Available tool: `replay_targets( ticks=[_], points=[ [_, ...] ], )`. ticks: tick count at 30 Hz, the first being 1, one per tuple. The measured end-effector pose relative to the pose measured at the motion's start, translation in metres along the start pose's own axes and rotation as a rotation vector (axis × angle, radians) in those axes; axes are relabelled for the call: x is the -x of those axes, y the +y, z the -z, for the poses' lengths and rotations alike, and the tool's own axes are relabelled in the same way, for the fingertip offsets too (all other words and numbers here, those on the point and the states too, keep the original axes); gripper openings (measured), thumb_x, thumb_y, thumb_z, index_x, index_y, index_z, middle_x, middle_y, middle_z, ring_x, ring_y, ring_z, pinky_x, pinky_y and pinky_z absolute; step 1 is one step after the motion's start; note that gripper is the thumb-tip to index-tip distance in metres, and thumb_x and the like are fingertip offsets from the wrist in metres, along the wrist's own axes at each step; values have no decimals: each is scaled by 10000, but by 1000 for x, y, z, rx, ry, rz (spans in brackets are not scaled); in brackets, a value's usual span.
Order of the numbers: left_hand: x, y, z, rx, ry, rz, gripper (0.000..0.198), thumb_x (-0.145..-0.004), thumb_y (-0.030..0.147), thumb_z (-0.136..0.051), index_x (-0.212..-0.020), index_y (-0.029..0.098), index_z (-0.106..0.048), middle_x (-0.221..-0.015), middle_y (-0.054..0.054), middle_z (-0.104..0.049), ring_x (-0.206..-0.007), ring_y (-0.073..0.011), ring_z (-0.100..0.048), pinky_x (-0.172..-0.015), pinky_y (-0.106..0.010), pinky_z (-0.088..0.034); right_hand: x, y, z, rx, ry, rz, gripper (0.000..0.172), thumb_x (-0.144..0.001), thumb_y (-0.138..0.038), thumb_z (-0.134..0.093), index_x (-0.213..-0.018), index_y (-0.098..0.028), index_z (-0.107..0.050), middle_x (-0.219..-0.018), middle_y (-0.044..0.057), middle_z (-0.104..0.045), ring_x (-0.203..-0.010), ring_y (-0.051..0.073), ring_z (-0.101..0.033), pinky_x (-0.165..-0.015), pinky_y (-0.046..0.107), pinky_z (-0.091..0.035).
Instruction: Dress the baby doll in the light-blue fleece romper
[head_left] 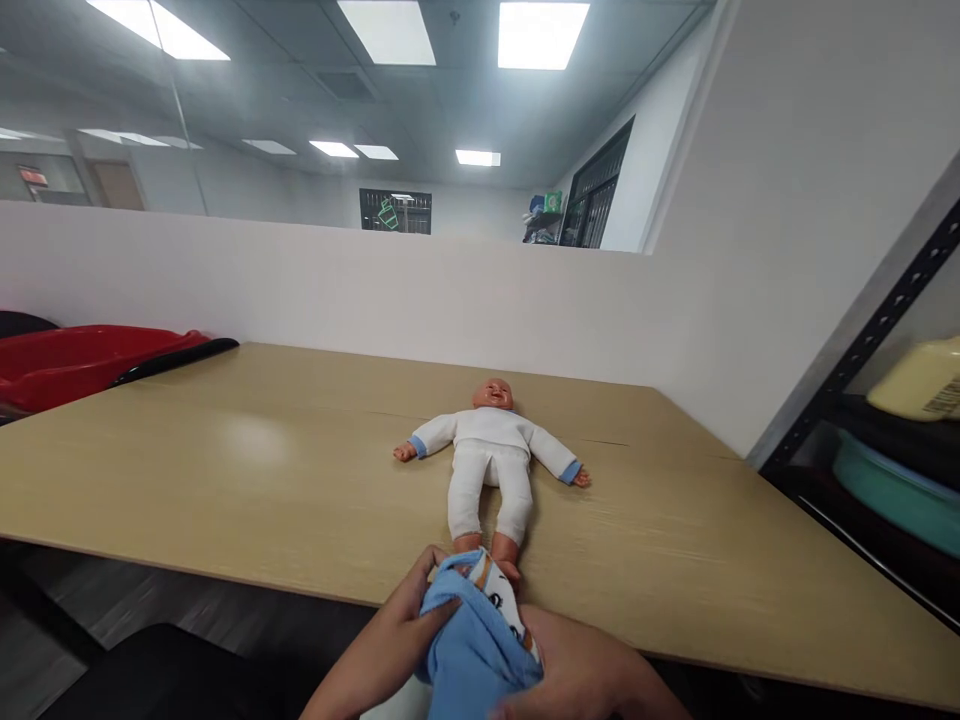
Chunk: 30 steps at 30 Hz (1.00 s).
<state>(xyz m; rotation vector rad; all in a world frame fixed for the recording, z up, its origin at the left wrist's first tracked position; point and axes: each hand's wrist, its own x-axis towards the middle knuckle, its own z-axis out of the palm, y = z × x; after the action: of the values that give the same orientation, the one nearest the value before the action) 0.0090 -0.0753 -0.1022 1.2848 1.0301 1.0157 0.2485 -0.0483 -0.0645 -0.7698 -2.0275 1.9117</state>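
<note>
A baby doll (492, 435) in a white outfit with blue cuffs lies on its back on the table, arms spread and bare feet towards me. At its feet I hold a blue cloth garment (480, 655) with a white patterned inside; what kind of garment it is I cannot make out. My left hand (424, 605) grips the left edge, thumb on the outside. My right hand (566, 660) is closed round the right side, its fingers partly hidden by the fabric. The cloth's upper edge overlaps the doll's feet in view.
The wooden table (247, 500) runs up to a white half wall (375, 290) with glass above. A red plastic tub (82, 360) stands at the far left. At right, a black shelf rack (847, 375) holds a teal basin (896, 490) and a cream-coloured container (919, 380).
</note>
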Motion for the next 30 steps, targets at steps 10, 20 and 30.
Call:
replay_targets(
  ticks=[10, 20, 30],
  points=[
    [15, -9, 3, 81, -425, 113, 749, -551, 772, -898, -961, 158, -772, -776, -6, -620, -707, -162, -493, -651, -253, -424, -9, 10, -26, -47, 531, 8, 551, -943, -568, -695, -1394, -253, -662, -1403, 112, -710, -1364, 325, -622, -1235, 539, -415],
    [25, -10, 23, 134, -424, 57, 621, -687, 745, -848, -903, 168, -775, -806, -12, -622, -762, -174, -501, -755, -283, -451, -29, 1, -37, 204, 525, 39, 489, -949, -405, -699, -1415, -266, -643, -1499, 112, -628, -1423, 329, -554, -1205, 512, -450],
    [25, -29, 5, 422, -323, 73, 596, -744, 719, -841, -961, 168, -774, -744, -10, -649, -690, -150, -517, -761, -269, -441, -7, -3, -33, -329, 61, 28, 596, -803, -522, -870, -1310, -244, -723, -1202, 94, -789, -1148, 302, -736, -1045, 427, -546]
  ],
)
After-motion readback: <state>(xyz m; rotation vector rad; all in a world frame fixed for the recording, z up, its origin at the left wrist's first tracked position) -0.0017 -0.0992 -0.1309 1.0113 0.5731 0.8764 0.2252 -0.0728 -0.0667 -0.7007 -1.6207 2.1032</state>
